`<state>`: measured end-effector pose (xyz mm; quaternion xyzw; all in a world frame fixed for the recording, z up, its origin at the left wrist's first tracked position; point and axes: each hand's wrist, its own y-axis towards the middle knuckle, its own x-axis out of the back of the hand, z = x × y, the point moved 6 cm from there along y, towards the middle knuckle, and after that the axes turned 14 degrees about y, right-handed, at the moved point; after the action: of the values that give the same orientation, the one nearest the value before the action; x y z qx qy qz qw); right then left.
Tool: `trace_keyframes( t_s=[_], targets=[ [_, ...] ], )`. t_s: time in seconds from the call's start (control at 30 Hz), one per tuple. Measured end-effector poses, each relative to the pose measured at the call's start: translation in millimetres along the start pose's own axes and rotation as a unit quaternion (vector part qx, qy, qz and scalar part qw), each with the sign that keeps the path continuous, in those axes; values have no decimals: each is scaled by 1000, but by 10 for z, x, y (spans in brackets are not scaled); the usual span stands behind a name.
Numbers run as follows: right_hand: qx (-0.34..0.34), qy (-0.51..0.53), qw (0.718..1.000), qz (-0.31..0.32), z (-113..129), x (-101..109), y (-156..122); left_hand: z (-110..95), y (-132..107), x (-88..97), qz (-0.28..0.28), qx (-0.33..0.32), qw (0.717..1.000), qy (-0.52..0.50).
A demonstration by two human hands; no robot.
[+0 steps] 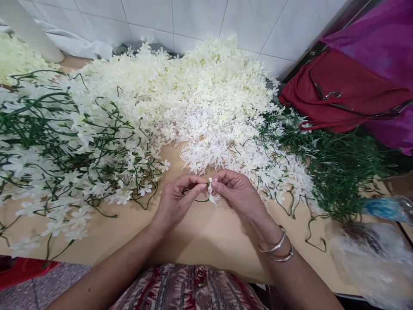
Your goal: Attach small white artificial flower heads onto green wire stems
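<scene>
Close together over the table, my left hand (pixel 176 200) and my right hand (pixel 237 191) meet fingertip to fingertip. Thumb and forefinger of the left hand pinch a thin green plastic stem (pixel 202 200). Between the right thumb and forefinger is a small white artificial flower (pixel 211 186), touching the stem's end. A second white bloom hangs just below the fingertips. Straight ahead lies a heap of loose white and cream flower heads (pixel 206 94). White flowers on green stems (pixel 80 137) are piled to the left.
Bare green stems (pixel 345 168) are heaped at the right beside a red handbag (pixel 348 90). A clear plastic bag (pixel 374 262) lies at the table's right front. A white tiled wall (pixel 196 19) stands behind, and a white post (pixel 35 36) rises at the back left.
</scene>
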<state>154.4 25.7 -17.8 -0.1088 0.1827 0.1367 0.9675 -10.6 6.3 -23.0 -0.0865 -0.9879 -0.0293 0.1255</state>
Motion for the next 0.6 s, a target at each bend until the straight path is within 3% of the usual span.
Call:
trace_keyframes(
  t_s=[0.6],
  targets=[
    [26,-28,998,-51,-70,-52,-4,16,-6,1,-29,10,999,43]
  ],
)
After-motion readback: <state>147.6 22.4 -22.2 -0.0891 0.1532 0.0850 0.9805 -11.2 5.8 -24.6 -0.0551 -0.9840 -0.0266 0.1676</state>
